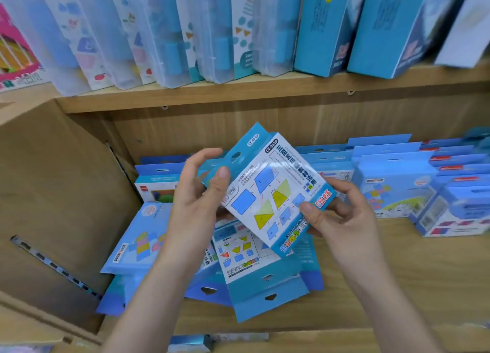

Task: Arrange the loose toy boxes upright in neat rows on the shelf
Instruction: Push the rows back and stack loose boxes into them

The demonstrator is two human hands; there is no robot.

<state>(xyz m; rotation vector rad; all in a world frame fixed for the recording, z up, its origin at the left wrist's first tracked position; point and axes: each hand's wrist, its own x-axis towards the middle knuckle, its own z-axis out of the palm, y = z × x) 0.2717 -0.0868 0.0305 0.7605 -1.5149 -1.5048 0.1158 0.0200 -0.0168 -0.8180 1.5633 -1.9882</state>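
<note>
Head view: both hands [196,206] [339,214] around box [267,190]

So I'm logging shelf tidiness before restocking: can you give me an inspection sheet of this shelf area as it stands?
Surface: wooden shelf, light wood, boxes on it.
Job's things: held box, tilted above the pile; loose pile lying flat at left; standing rows at back right.
Clutter: nothing seen.
Hands: left hand and right hand both grip the held box, thumbs on its printed face.
Cables: nothing seen.
Surroundings: upper shelf with clear cases and blue cartons; slotted metal strip on the left panel.
</note>
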